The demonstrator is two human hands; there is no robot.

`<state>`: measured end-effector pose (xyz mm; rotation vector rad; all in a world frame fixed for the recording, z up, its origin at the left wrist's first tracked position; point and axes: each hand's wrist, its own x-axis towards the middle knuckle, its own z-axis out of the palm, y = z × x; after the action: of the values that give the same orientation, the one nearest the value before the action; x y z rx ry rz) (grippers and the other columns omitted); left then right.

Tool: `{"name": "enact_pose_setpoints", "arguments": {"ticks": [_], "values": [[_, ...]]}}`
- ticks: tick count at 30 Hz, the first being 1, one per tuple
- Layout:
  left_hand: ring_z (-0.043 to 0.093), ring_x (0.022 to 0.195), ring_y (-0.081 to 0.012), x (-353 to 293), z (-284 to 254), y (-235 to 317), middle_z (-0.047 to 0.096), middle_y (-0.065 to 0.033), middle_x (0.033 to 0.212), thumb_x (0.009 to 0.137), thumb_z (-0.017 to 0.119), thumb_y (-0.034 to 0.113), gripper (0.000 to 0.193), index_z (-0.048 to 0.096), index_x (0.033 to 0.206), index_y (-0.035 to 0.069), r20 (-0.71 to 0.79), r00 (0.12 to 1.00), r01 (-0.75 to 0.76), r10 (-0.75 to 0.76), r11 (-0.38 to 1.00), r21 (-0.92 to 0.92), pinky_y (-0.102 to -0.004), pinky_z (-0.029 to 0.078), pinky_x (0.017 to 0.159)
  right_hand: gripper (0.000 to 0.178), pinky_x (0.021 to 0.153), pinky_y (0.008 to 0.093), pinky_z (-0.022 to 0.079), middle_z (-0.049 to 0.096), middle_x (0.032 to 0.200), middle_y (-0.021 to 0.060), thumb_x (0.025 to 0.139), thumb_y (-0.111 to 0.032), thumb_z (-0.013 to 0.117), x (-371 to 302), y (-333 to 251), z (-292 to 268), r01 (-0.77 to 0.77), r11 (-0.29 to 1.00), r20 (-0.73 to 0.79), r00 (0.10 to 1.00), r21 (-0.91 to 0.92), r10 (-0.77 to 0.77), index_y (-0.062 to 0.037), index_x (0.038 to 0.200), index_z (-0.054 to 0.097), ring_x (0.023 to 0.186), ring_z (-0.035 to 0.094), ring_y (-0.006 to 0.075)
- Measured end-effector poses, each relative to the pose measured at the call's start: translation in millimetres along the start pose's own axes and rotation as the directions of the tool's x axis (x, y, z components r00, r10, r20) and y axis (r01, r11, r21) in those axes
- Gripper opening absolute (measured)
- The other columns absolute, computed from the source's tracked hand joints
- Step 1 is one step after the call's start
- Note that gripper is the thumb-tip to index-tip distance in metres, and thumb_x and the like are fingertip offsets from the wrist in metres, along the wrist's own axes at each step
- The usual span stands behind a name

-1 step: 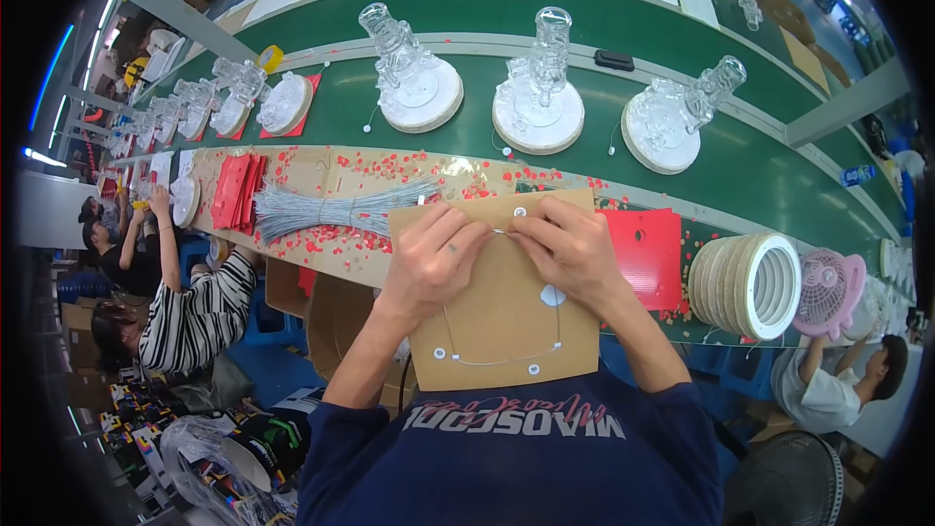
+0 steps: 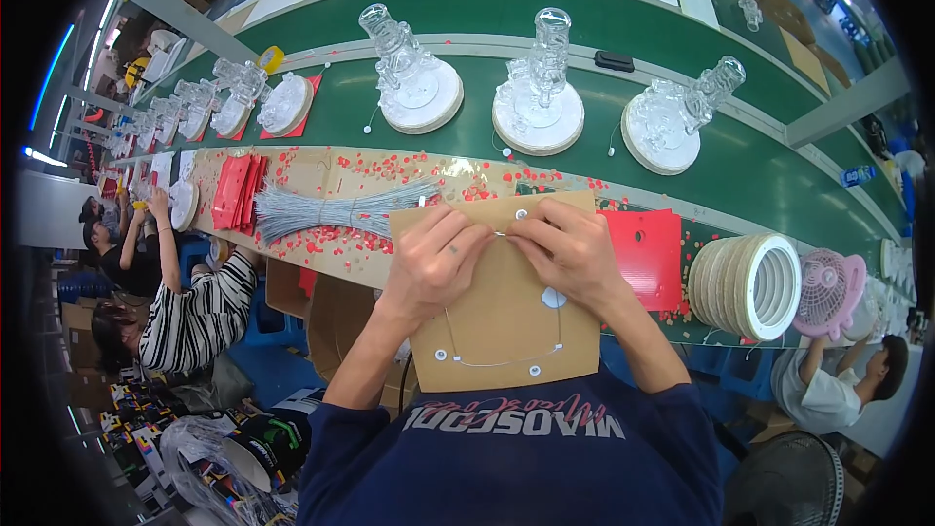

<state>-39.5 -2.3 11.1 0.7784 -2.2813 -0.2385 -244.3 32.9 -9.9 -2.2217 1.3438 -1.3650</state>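
At centre frame, the left hand (image 2: 434, 255) and right hand (image 2: 571, 251) pinch a pale piece (image 2: 500, 233) between nearly closed fingertips, seemingly from both sides to steady it over the brown board (image 2: 502, 297). The board's lower edge overlaps a dark shirt (image 2: 516, 472), perhaps for support; a wire bundle (image 2: 304, 212) lies left of centre, within reach.

Wire bundle (image 2: 326, 211) left of the board (image 2: 506, 317), stacked rings (image 2: 745, 285) right, disc bases (image 2: 539, 131) beyond.
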Motion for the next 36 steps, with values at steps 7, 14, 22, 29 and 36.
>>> {"name": "enact_pose_setpoints", "arguments": {"ticks": [7,14,22,29,36], "values": [[0.060,0.067,-0.0239,6,3,1,0.059,-0.0063,0.076,0.071,0.078,-0.002,0.016,0.069,0.083,0.001,-0.034,0.998,-0.061,0.061,0.998,0.005,-0.0362,0.049,0.056,0.019,0.056,0.0316,0.054,0.069,0.082,0.0049,0.073,-0.004,0.082,-1,6,-2,0.069,0.996,-0.031,0.997,0.059,-0.067,-0.0069,0.091,0.077,0.068,0.068,0.0202],[0.064,0.071,-0.0266,34,-25,7,0.063,-0.0075,0.079,0.067,0.071,-0.001,0.017,0.067,0.084,0.001,0.318,0.941,-0.145,0.117,0.987,0.065,-0.0372,0.053,0.058,0.015,0.059,0.0350,0.055,0.070,0.084,0.0057,0.074,-0.004,0.078,0,5,0,0.091,0.992,-0.028,0.996,0.085,-0.089,-0.0061,0.089,0.075,0.071,0.070,0.0236],[0.064,0.093,-0.0295,52,-20,-2,0.063,-0.0122,0.092,0.072,0.065,0.005,0.025,0.066,0.096,-0.003,0.553,0.808,-0.273,0.204,0.961,0.045,-0.0420,0.056,0.071,0.012,0.066,0.0336,0.054,0.071,0.085,0.0101,0.078,0.003,0.074,2,0,-8,-0.024,0.989,0.098,0.995,0.147,0.010,0.0001,0.090,0.075,0.073,0.069,0.0263],[0.066,0.088,-0.0322,47,-16,-8,0.066,-0.0114,0.085,0.073,0.065,0.011,0.022,0.068,0.091,-0.002,0.741,0.672,-0.142,-0.003,0.981,0.132,-0.0431,0.055,0.073,0.010,0.066,0.0338,0.052,0.069,0.083,0.0116,0.080,0.004,0.073,5,-1,-7,-0.109,0.977,0.147,0.986,0.184,0.082,0.0023,0.090,0.073,0.072,0.067,0.0256],[0.062,0.076,-0.0258,13,7,15,0.062,-0.0117,0.073,0.072,0.063,0.015,0.021,0.067,0.081,-0.003,0.400,0.876,-0.398,0.268,0.871,0.289,-0.0362,0.049,0.062,0.007,0.063,0.0355,0.050,0.064,0.080,0.0131,0.082,0.000,0.072,6,4,-20,-0.212,0.947,0.247,0.957,0.241,0.151,0.0011,0.088,0.070,0.071,0.065,0.0286]]}}
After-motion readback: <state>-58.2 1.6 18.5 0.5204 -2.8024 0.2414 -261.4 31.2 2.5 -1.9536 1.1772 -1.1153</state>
